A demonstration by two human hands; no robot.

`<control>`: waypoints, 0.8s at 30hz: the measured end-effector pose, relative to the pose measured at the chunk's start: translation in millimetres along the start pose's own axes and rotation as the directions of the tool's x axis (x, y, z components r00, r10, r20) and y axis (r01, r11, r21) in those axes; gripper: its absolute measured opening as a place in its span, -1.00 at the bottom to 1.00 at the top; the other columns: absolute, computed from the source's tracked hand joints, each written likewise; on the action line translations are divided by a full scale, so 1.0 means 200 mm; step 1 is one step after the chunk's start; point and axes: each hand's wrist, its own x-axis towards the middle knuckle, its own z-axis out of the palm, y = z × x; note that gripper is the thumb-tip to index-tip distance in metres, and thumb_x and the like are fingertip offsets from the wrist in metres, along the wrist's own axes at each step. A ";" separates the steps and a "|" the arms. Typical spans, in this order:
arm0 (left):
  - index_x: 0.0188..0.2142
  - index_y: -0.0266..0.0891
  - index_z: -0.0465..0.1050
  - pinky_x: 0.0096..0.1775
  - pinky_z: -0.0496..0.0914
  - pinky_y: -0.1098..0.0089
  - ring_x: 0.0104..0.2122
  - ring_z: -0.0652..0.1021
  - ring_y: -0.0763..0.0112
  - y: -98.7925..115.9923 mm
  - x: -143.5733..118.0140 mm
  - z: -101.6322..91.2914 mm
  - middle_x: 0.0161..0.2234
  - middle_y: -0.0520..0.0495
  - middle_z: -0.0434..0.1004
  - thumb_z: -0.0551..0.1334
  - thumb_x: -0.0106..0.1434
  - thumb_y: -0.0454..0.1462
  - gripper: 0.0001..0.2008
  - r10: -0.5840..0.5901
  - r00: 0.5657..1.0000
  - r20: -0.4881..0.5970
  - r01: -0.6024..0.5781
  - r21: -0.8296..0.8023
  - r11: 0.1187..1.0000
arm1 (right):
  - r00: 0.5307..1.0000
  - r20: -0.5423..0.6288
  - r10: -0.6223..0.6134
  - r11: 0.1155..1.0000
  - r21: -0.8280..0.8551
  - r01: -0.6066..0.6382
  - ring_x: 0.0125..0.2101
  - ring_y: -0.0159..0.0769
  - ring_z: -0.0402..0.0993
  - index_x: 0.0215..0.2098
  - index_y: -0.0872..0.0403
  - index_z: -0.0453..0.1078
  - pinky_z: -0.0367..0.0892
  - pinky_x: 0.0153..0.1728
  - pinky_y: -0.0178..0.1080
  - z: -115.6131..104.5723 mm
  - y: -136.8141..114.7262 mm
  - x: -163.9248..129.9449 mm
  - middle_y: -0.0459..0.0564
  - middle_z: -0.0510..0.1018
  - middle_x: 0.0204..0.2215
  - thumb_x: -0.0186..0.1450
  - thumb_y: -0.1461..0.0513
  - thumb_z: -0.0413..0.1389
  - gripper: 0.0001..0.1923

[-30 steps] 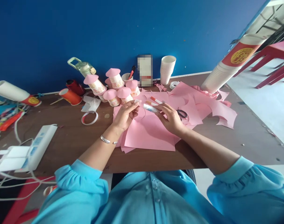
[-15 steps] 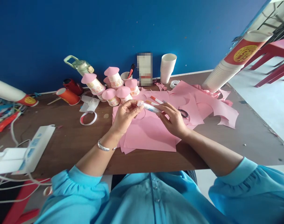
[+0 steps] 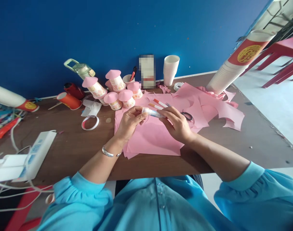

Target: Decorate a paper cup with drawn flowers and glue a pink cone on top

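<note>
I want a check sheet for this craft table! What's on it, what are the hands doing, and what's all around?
Surface: brown table, mostly covered.
Job's things: glue tube, pink paper under it.
Clutter: capped cups, cup stack, scissors, pens, tape ring.
Grippers: left hand pinches the tube's end; right hand grips its body.
Cables: power strip, white cords.
Surroundings: blue wall, red chairs.

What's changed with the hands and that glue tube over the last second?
Both hands drew slightly closer to the body, keeping the glue tube between them. The left hand closed its fingertips around the tube's cap end; the right hand kept its grip on the body. The pink paper, the scissors and the paper-cup mushrooms lie as before.
</note>
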 end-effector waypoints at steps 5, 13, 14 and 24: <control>-0.31 -0.16 0.60 -0.44 0.30 0.43 -0.50 0.40 0.52 -0.04 0.01 -0.07 -0.48 0.07 0.48 0.59 0.13 -0.02 -0.66 0.032 0.999 0.040 -0.035 0.073 0.997 | 0.985 0.081 0.151 0.951 0.260 -0.167 -0.35 -0.26 0.59 0.05 -0.02 0.60 0.61 -0.27 -0.16 0.02 -0.02 0.00 0.04 0.63 -0.24 0.58 0.03 0.05 -0.67; -0.29 -0.19 0.62 -0.42 0.30 0.42 -0.48 0.37 0.51 -0.02 0.01 -0.08 -0.45 0.04 0.48 0.56 0.16 0.00 -0.65 0.059 0.994 0.092 -0.076 0.182 0.980 | 0.868 0.403 0.291 0.629 0.603 -0.491 -0.36 -0.29 0.61 -0.13 0.08 0.59 0.64 -0.23 -0.17 0.04 -0.01 0.02 -0.05 0.61 -0.36 0.43 -0.07 0.26 -0.62; -0.26 -0.19 0.63 -0.40 0.35 0.41 -0.46 0.41 0.48 -0.02 0.01 -0.07 -0.43 0.02 0.52 0.54 0.18 0.02 -0.64 0.063 0.992 0.110 -0.086 0.223 0.971 | 0.870 0.399 0.291 0.624 0.610 -0.489 -0.34 -0.28 0.61 -0.12 0.09 0.59 0.64 -0.23 -0.16 0.05 0.00 0.02 -0.04 0.62 -0.35 0.43 -0.07 0.25 -0.62; 0.40 0.01 0.37 0.39 0.32 -0.20 0.44 0.37 -0.10 -0.09 -0.19 -0.25 0.41 -0.28 0.40 0.39 0.35 0.07 -0.31 -0.004 0.752 0.659 -0.621 0.711 0.332 | 0.885 0.159 0.438 0.818 -0.478 -0.319 0.01 -0.08 0.63 0.06 0.02 0.61 0.54 -0.01 -0.13 -0.18 0.33 0.14 0.09 0.68 0.08 0.48 0.26 0.04 -0.67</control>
